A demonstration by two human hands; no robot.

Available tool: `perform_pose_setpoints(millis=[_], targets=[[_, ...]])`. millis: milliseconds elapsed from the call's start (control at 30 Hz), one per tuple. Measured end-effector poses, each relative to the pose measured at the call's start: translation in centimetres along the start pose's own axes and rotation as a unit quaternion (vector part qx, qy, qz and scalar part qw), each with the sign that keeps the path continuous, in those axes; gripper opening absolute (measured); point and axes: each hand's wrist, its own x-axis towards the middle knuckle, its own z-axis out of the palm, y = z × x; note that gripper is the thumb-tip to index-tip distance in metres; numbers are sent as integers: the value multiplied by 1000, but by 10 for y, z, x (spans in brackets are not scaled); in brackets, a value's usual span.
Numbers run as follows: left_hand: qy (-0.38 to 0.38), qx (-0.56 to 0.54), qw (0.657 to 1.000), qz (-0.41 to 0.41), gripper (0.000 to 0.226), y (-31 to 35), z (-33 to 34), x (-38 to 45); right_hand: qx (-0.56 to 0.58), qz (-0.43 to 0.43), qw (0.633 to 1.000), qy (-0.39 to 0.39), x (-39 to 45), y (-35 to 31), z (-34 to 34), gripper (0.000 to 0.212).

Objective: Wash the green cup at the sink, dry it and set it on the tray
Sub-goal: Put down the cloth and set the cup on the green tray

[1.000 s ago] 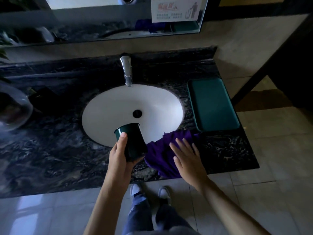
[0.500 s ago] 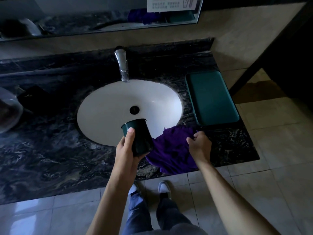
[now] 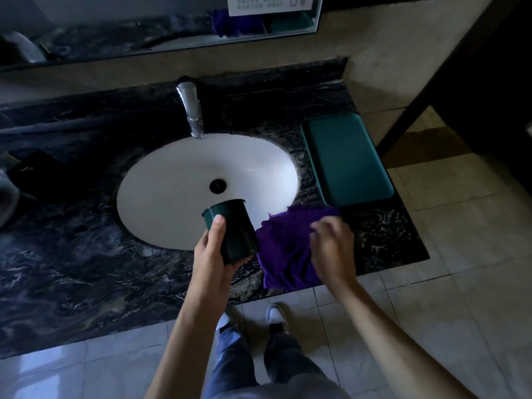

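Note:
My left hand (image 3: 211, 256) grips the dark green cup (image 3: 234, 228) by its side, thumb near the rim, and holds it tilted away from me over the near edge of the white sink (image 3: 178, 182). Just to the right, my right hand (image 3: 332, 247) is closed on the purple cloth (image 3: 283, 247), which lies bunched on the counter's front edge. The green tray (image 3: 347, 159) sits bare on the counter to the right of the sink.
A chrome faucet (image 3: 191, 110) stands behind the sink on the dark marble counter (image 3: 72, 254). Dark objects sit at the far left. A mirror runs along the wall above. Tiled floor and my shoes are below the counter's edge.
My right hand went from flat above the cloth to closed on it, and the cloth has bunched toward the cup. The cup has shifted slightly right in my left hand.

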Motion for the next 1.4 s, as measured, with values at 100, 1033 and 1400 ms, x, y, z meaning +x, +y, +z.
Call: perform_pose_setpoints(millis=[100, 1033, 1400], targets=[[-7, 14, 1000, 7, 50, -2, 3, 0, -81, -63, 987, -126, -13, -17, 21, 48], [-62, 249, 942, 218, 65, -15, 8, 8, 486, 66, 817, -303, 32, -76, -64, 62], [-38, 331, 893, 304, 71, -43, 25, 31, 426, 48, 869, -246, 48, -61, -60, 67]])
